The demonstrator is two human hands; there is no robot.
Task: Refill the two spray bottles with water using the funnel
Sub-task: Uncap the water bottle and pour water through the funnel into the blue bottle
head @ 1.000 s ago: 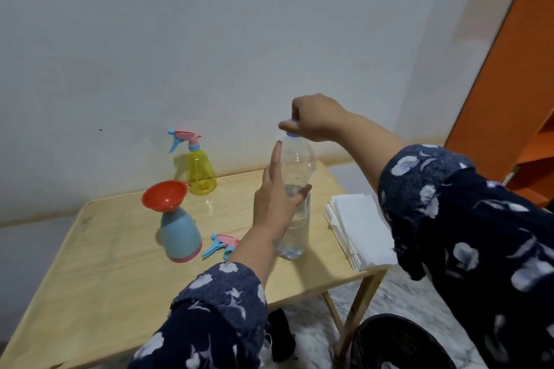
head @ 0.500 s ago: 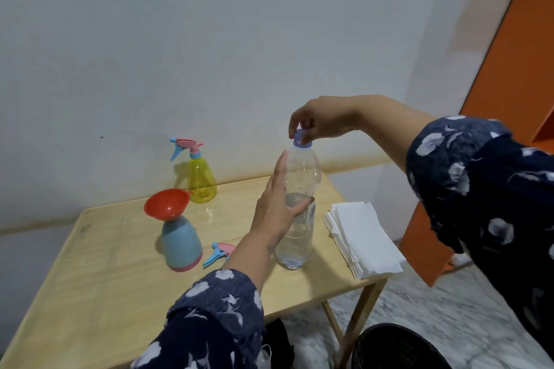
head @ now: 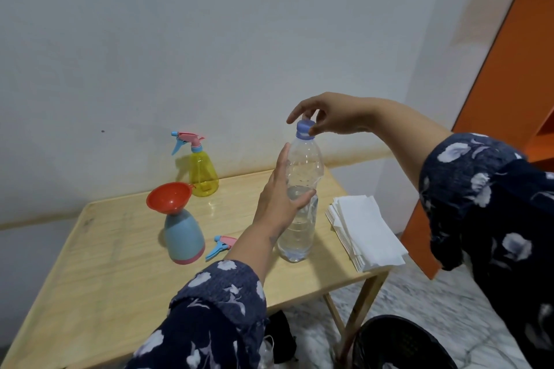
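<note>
A clear water bottle (head: 302, 177), about half full, stands upright on the wooden table (head: 99, 272). My left hand (head: 280, 198) is wrapped around its middle. My right hand (head: 329, 115) pinches its blue cap (head: 304, 129) with the fingertips. A blue spray bottle (head: 183, 237) stands to the left with a red funnel (head: 168, 197) in its neck. Its pink and blue spray head (head: 220, 246) lies on the table beside it. A yellow spray bottle (head: 202, 171) with its head on stands near the wall.
A stack of white paper napkins (head: 364, 231) lies at the table's right edge. A black bin (head: 398, 344) sits on the marble floor below. An orange shelf unit (head: 509, 69) stands at the right.
My right hand has shifted from covering the cap to pinching it with spread fingertips. The view has tilted down slightly; the left hand keeps its grip on the bottle.
</note>
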